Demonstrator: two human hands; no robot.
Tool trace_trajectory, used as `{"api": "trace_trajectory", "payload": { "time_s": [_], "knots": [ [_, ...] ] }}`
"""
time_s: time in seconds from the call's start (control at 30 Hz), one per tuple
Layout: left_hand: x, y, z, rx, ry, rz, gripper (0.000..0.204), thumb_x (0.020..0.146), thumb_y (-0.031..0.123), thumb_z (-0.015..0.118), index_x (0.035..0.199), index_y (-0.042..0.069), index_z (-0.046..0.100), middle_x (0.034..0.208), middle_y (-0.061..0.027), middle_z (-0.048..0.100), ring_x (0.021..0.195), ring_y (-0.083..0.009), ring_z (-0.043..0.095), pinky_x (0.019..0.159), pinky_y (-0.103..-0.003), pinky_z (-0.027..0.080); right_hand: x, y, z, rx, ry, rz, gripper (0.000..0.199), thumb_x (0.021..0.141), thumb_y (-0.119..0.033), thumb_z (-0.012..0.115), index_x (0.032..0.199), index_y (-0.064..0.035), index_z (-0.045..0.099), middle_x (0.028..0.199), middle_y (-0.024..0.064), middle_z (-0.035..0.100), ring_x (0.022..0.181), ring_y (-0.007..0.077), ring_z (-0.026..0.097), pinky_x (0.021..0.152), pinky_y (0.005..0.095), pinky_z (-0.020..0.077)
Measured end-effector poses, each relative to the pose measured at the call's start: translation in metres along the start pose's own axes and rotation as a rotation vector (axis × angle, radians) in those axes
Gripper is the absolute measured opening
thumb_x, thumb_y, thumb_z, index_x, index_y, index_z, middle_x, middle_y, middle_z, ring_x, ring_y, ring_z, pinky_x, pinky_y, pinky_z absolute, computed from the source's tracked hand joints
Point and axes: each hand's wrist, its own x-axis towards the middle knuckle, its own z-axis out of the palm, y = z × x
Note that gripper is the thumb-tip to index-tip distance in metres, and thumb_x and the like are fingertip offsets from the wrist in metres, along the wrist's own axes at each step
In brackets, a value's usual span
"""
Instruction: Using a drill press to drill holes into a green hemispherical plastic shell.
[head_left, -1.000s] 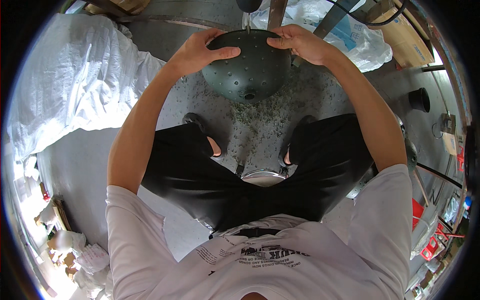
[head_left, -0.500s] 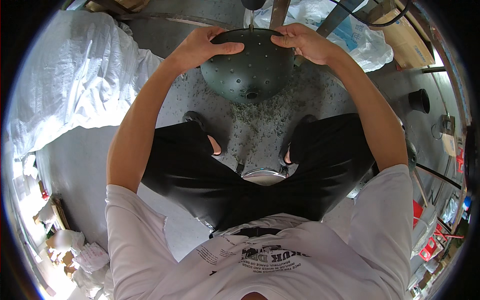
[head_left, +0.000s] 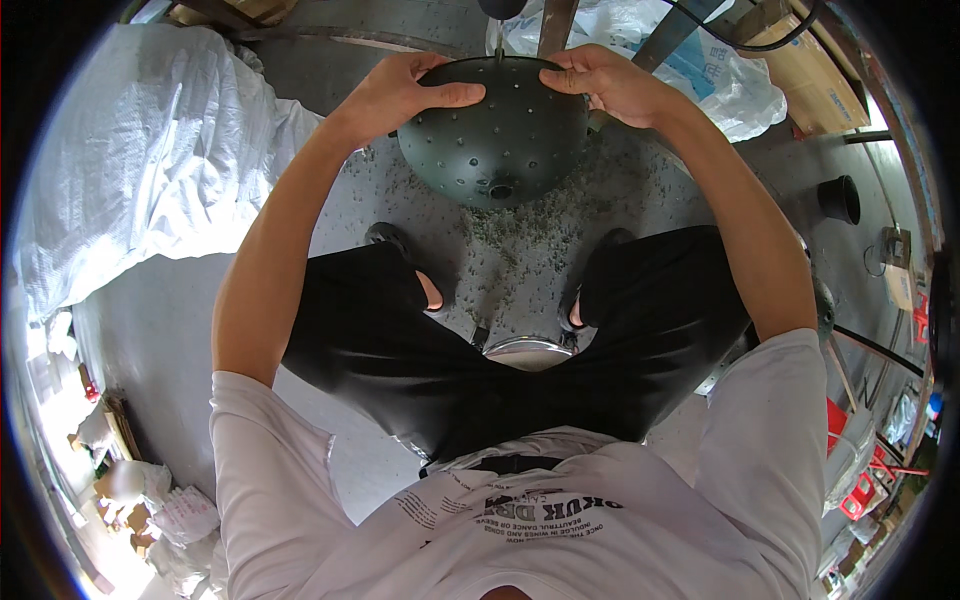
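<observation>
A dark green dome-shaped shell (head_left: 495, 140), dotted with small holes, hangs out in front of me between both hands. One larger dark hole sits low on its near side. My left hand (head_left: 410, 93) grips its upper left rim, thumb laid over the outer surface and fingers out of sight behind. On the upper right rim, my right hand (head_left: 607, 82) pinches the edge the same way. A thin metal rod (head_left: 500, 40) below a dark rounded tool end (head_left: 502, 8) reaches the far rim midway between my hands; whether it touches is unclear.
Dark chips (head_left: 510, 250) litter the grey floor under the shell. White sheeting (head_left: 150, 150) covers something bulky at left. Clear plastic bags (head_left: 745, 100) and a cardboard box (head_left: 805, 75) lie at far right, near a black cup-like container (head_left: 838, 200). My feet stand either side of the chips.
The shell has shifted very slightly left, and both hands moved with it. Their hold on the rim looks the same.
</observation>
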Motion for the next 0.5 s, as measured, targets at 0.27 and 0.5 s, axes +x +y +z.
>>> {"api": "trace_trajectory", "payload": {
  "time_s": [0.27,0.5],
  "knots": [
    [0.006,0.016,0.001,-0.127,-0.025,-0.052,0.071,0.082,0.051,0.082,0.119,-0.007,0.067,0.106,-0.0125,0.072,0.1,-0.0203,0.067,0.092,-0.031,0.05,0.0,-0.004,-0.015,0.095,-0.044,-0.014,0.033,0.1,-0.034,0.068,0.112,-0.0042,0.069,0.095,-0.0043,0.068,0.073,0.0018,0.055,0.068,0.0209,0.0452],
    [0.007,-0.003,0.019,0.094,-0.25,-0.082,0.069,0.08,0.039,0.086,0.13,-0.002,0.061,0.115,-0.0083,0.068,0.113,-0.0204,0.06,0.1,-0.034,0.045,0.009,0.029,-0.008,-0.205,0.004,-0.039,0.04,0.098,-0.034,0.07,0.116,0.0003,0.068,0.106,0.003,0.069,0.101,0.0146,0.061,0.091,0.0318,0.0466]
  ]
}}
